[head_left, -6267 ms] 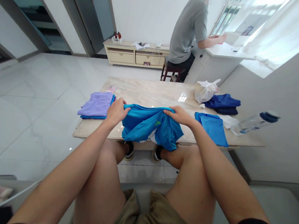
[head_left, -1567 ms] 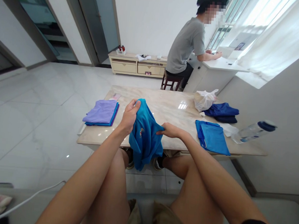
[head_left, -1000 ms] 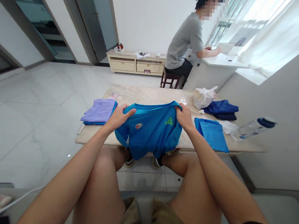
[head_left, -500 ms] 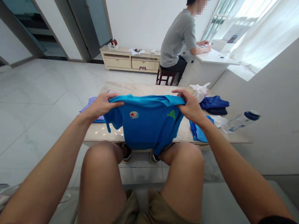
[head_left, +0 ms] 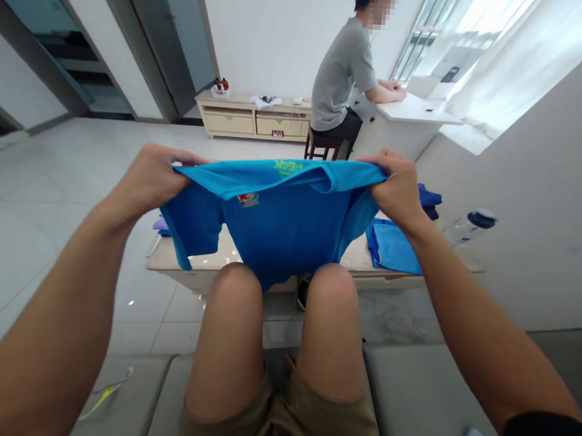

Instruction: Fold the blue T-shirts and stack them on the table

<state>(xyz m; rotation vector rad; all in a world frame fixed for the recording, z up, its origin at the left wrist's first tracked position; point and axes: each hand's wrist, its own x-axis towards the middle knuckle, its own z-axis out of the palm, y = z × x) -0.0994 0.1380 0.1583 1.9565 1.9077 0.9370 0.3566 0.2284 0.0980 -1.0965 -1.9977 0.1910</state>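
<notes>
Item: one blue short-sleeved shirt (head_left: 290,224), green lettering and a small patch on the front. Location: in the air between both hands, spread wide near the surface (head_left: 355,256), lower part hanging loose close to the knees (head_left: 236,287); contact there cannot be told.

Left hand (head_left: 158,177): closed in a pinch on one end of the shirt's upper edge. Right hand (head_left: 398,188): closed likewise on the opposite end.

Handling, as judged: light, soft, limp, perhaps a little slick; not fragile, though liable to sag and crease. Best hold: both shoulders, fabric between thumb and fingers, edge kept taut; a single-sided grip probably lets the body twist.

Adjacent: folded blue cloth (head_left: 397,247) on the surface, near the right forearm; clear bottle (head_left: 468,227), dark lid, farther right
</notes>
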